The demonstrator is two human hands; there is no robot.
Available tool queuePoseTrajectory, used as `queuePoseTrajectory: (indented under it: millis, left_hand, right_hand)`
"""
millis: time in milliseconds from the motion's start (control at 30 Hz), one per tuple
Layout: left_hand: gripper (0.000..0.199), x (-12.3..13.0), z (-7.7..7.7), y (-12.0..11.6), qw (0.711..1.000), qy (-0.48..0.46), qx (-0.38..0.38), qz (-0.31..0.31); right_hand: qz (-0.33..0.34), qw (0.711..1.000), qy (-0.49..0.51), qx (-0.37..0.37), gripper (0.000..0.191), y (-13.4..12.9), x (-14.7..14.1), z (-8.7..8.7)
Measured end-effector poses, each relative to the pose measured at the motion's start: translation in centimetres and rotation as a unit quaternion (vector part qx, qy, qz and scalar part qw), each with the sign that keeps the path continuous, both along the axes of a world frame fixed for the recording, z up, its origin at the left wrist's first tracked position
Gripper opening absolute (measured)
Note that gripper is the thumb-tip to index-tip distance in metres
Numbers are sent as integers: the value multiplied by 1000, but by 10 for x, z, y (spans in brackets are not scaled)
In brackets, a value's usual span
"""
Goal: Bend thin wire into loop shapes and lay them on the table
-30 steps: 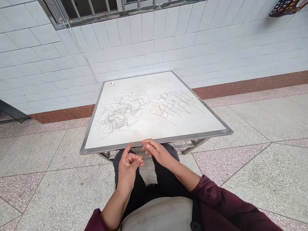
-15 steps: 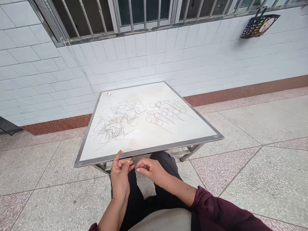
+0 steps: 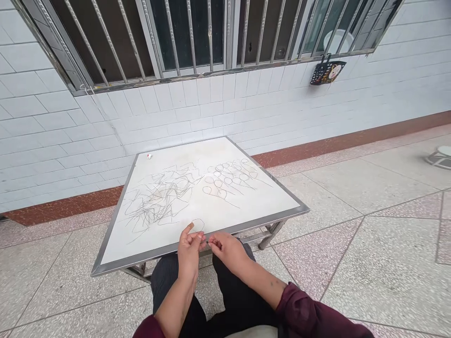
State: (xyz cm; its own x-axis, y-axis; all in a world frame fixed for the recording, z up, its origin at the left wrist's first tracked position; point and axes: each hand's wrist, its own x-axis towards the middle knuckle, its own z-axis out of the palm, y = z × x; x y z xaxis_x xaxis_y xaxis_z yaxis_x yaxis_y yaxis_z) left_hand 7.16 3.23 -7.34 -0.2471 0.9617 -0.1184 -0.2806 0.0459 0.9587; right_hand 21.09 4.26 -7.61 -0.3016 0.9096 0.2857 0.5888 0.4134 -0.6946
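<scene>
A thin wire bent into a round loop [image 3: 199,219] rises above my left hand [image 3: 190,246], over the near edge of the white table [image 3: 218,218]. Thumb and fingers of that hand pinch the wire below its loop, and one fingertip carries a tan wrap. Just to the right, my right hand [image 3: 229,249] is closed in a pinch at the wire's lower end, its fingertips almost touching the left ones. On the table's left half lies a tangled pile of bent wires [image 3: 158,197]. Several wires with looped ends [image 3: 225,178] lie in rows on the right.
A small white and red object [image 3: 149,156] sits in the table's far left corner. Behind stands a white tiled wall [image 3: 169,110] with a barred window [image 3: 190,37], where a dark patterned bag [image 3: 326,72] hangs. A round stool [image 3: 442,155] stands far right.
My view has shifted, bringing more of the window into sight. Both hands have come nearer the table edge and closer together, and the wire loop now shows more fully above the left hand.
</scene>
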Motion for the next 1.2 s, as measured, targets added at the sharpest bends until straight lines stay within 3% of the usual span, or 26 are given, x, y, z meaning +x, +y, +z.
queuePoseTrajectory:
  millis: [133, 267, 433, 533, 633, 833, 1000, 1100, 1200]
  left_hand:
    - [69, 7, -2, 5, 999, 24, -6, -34]
    - [51, -4, -12, -17, 990, 110, 5, -87]
    - [41, -49, -48, -56, 967, 228, -18, -111]
    - [37, -75, -70, -70, 957, 274, -26, -91]
    - [35, -88, -81, -74, 952, 292, -12, -87]
    - [36, -86, -80, -71, 955, 286, -10, -79]
    - [38, -82, -76, -72, 956, 280, -17, -79]
    - [38, -76, -72, -74, 953, 292, -21, -76]
    - [33, -69, -68, -75, 938, 332, 16, -93]
  right_hand:
    - [-67, 994, -73, 48, 7, 16, 17, -3]
    - [-124, 976, -141, 110, 9, 37, 49, -5]
    - [-166, 955, -213, 120, 11, 74, 102, -9]
    - [-152, 952, -239, 116, 13, 94, 128, -11]
    - [-121, 951, -259, 119, 16, 109, 141, -14]
    - [-98, 951, -261, 131, 20, 127, 146, -20]
    - [-103, 957, -229, 148, 21, 128, 150, -14]
    - [-96, 962, -196, 164, 26, 113, 133, -14]
    - [-50, 972, -149, 174, 26, 88, 93, -23]
